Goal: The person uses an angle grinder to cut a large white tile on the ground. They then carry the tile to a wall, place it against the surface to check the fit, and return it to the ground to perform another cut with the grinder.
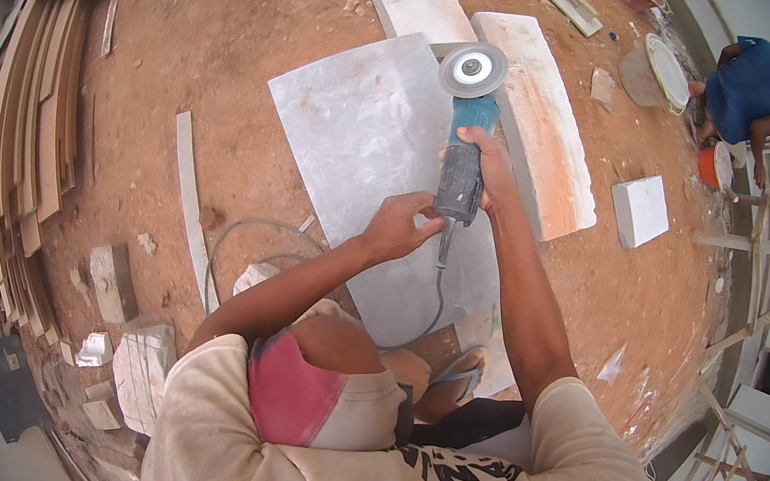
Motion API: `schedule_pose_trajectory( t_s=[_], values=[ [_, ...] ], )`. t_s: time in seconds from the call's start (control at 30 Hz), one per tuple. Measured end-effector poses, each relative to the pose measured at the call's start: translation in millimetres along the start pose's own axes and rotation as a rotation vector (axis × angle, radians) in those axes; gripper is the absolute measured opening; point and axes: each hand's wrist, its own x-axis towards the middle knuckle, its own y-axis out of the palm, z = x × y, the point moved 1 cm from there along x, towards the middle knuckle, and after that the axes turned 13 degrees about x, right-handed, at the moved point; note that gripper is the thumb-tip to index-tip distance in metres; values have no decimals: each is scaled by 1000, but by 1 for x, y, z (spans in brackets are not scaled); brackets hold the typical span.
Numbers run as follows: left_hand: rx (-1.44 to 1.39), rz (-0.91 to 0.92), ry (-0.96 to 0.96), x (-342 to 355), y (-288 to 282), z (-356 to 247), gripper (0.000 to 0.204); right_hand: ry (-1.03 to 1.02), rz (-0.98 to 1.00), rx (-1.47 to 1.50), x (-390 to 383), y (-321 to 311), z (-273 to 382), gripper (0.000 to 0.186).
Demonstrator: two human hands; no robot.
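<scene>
My right hand (491,163) is wrapped round the body of a teal and black angle grinder (460,173). At the tool's rear, near where the cord enters, my left hand (403,226) has its fingers and thumb closed on it. The grinder's round disc (450,76) points away from me, above the far right part of a large grey sheet (360,144). A long white stone block (538,126) with an orange-stained top lies just right of the tool. Another pale stone block (422,11) is beyond the sheet. Whether the disc spins or touches anything, I cannot tell.
The grinder's cord (441,297) loops back across the sheet to the left. Long boards (48,113) are stacked at far left, above rough stone pieces (146,374). Rightward lie a white block (640,211), buckets (653,75), a crouching person (753,97) and wooden scaffolding (763,271).
</scene>
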Motion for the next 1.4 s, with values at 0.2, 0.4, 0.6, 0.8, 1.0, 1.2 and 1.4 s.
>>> schedule_pose_trajectory(
  t_s=[0.2,0.4,0.6,0.8,1.0,1.2,1.4],
  values=[
    [42,-92,-21,-14,-10,-1,21,-22,1,82,-3,16,-11,32],
    [50,-65,-136,-27,-29,1,27,-81,56,42,-4,48,-20,28],
    [-774,300,-261,-31,-70,26,53,-65,61,107,0,67,-45,29],
    [-820,158,-588,-34,-93,1,67,-128,88,-1,-1,94,-83,33],
    [-641,-243,-670,-49,-89,0,53,-213,158,-315,-12,125,-90,50],
    [-439,-417,-664,-83,-132,52,43,-329,201,-695,-16,109,-80,82],
    [-437,-604,-688,-87,-163,92,38,-346,-127,-633,-20,31,-74,71]
  ],
)
